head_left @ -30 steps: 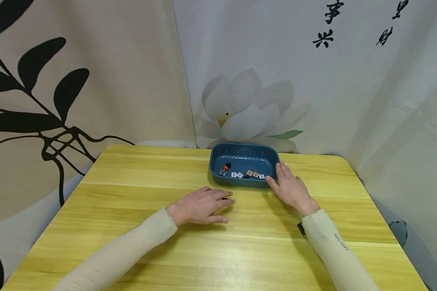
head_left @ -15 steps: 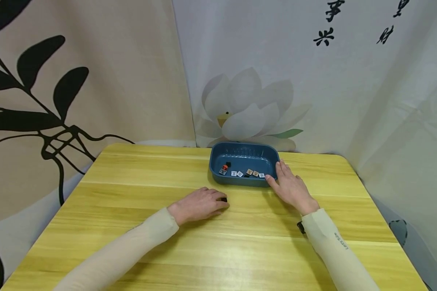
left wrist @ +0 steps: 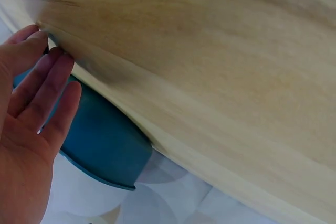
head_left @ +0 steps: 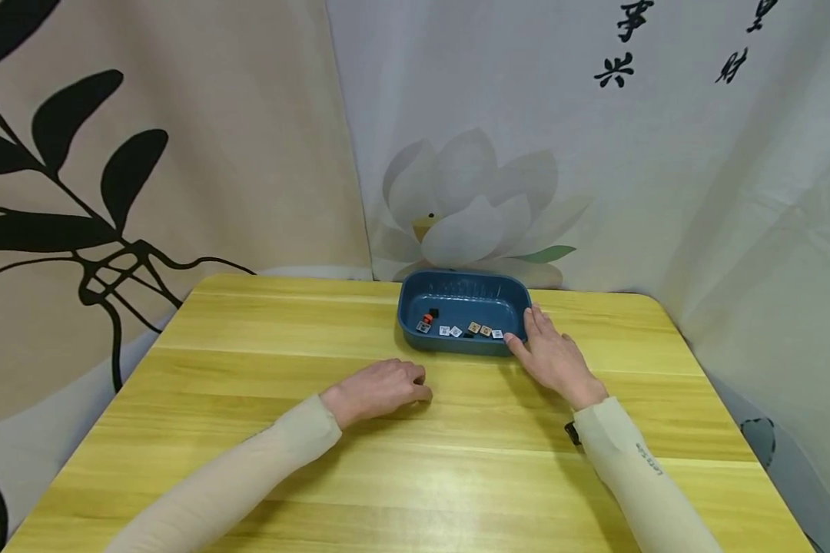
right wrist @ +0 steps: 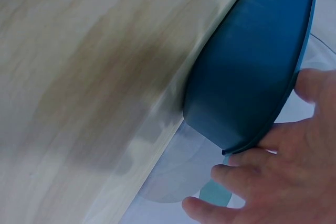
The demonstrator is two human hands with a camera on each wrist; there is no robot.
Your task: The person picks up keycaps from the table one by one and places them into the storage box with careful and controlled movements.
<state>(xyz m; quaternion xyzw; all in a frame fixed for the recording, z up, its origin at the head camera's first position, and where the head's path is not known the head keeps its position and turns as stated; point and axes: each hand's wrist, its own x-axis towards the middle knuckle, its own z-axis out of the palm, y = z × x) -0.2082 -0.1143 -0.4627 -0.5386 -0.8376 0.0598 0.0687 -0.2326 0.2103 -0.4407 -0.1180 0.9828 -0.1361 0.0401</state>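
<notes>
My left hand (head_left: 380, 390) is low over the table, in front of the blue tub (head_left: 456, 347). Its thumb and fingertips pinch a small black block (left wrist: 46, 50), mostly hidden by the fingers. At the tub's right end my right hand (head_left: 556, 359) rests against the rim, fingers fairly straight; the right wrist view has the thumb (right wrist: 310, 85) on the rim too. Inside the tub lie several small printed blocks: white ones (head_left: 445, 331), tan ones (head_left: 473, 328), a red one (head_left: 427, 318) and black ones (head_left: 433, 312).
The tub stands near the back edge of a yellow wood-grain table (head_left: 401, 484). Right behind that edge hangs a printed curtain (head_left: 477, 207) with a flower and dark leaves. Both forearms reach in from the front.
My left fingers have drawn together around the black block, which was in view between them and is now hidden in the head view. The right hand and the tub have stayed put.
</notes>
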